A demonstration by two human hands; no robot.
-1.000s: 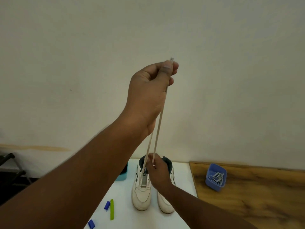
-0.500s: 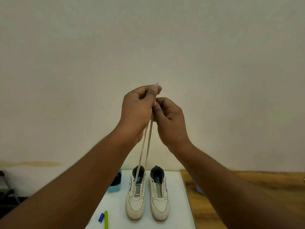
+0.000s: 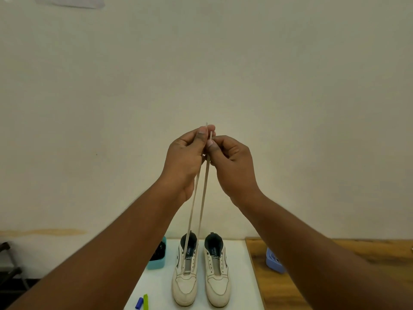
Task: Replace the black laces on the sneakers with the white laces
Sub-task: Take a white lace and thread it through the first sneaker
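Two white sneakers stand side by side on a white board, toes toward me: the left sneaker (image 3: 185, 278) and the right sneaker (image 3: 217, 276). A white lace (image 3: 202, 204) runs through the lowest eyelets of the left sneaker, and both its strands rise taut to my hands. My left hand (image 3: 185, 162) pinches one lace end between thumb and fingers. Close beside it, my right hand (image 3: 232, 164) pinches the other strand, with the two tips side by side above the fingers. The right sneaker has no lace.
A teal box (image 3: 158, 256) holding black laces sits left of the sneakers. A blue box (image 3: 273, 261) rests on the wooden table (image 3: 312, 265) to the right, partly behind my forearm. A blue clip (image 3: 139, 303) and a green marker (image 3: 145, 302) lie on the white board (image 3: 241, 276).
My right hand has risen from the sneaker's tongue to the lace ends and now pinches one strand beside my left hand. Both hands hold the ends level.
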